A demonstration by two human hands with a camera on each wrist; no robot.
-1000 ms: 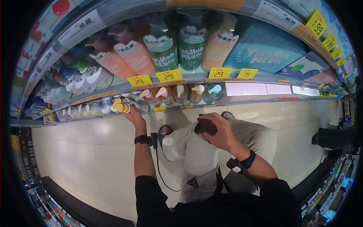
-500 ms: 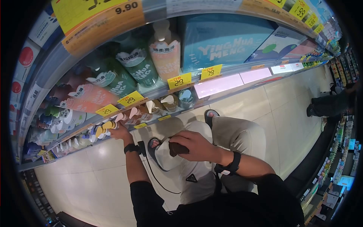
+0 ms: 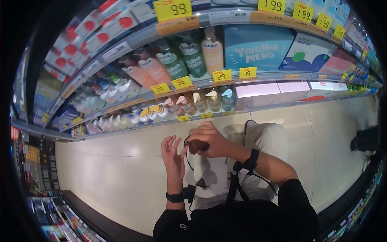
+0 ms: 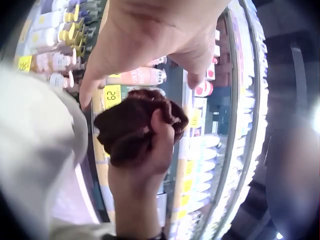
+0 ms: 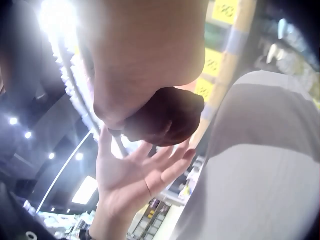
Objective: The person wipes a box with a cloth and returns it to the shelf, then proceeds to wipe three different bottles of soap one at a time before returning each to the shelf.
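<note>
A crumpled dark brown cloth (image 3: 198, 147) is gripped in my right hand (image 3: 213, 139) above my lap, its thumb laid over the fabric in the left wrist view. My left hand (image 3: 173, 159), holding nothing, is raised just left of it with fingers spread. In the right wrist view the left palm (image 5: 127, 182) faces up close to the cloth (image 5: 172, 117), and the fingertips overlap its lower edge. Beyond the hands, pump bottles with yellow heads (image 3: 155, 109) stand on the lowest shelf beside bottles with pink pumps (image 3: 181, 101).
A shelf above holds pink and green bottles (image 3: 193, 60) and a large blue box (image 3: 258, 48), with yellow price tags (image 3: 221, 75) along its edge. Pale pink boxes (image 3: 258, 94) line the bottom shelf at right. Another person's dark trouser leg (image 3: 367, 141) shows at far right.
My left hand has drawn back from the yellow pump bottles on the low shelf to beside the cloth. The right hand still holds the cloth. The head view has shifted, showing more upper shelf.
</note>
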